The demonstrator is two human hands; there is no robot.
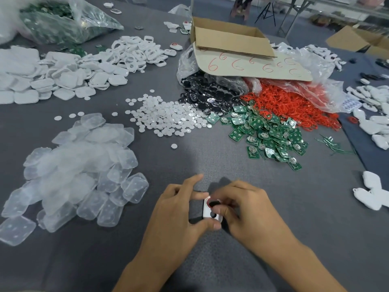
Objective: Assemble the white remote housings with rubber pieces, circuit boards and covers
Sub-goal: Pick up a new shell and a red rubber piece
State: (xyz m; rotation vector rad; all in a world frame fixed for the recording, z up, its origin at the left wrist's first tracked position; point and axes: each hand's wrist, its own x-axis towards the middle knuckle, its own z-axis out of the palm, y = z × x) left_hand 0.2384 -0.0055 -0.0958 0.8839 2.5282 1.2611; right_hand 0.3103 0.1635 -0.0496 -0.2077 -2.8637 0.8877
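Note:
Both hands hold one white remote housing (208, 212) low over the grey table (189, 157), near its front edge. A red ring and a dark piece show in its open top. My left hand (176, 209) pinches the housing from the left between thumb and fingers. My right hand (244, 207) grips it from the right, thumb pressing on the dark piece. Green circuit boards (271, 135) lie in a heap ahead to the right. Clear rubber pieces (80, 171) are piled at the left. White housings and covers (69, 74) are heaped at the far left.
White round discs (168, 116), black pieces (208, 95) and red rings (288, 104) spill from plastic bags mid-table. A cardboard box (229, 36) stands behind them. Finished white units (372, 190) lie at the right edge. A bag of green boards (63, 20) sits far left.

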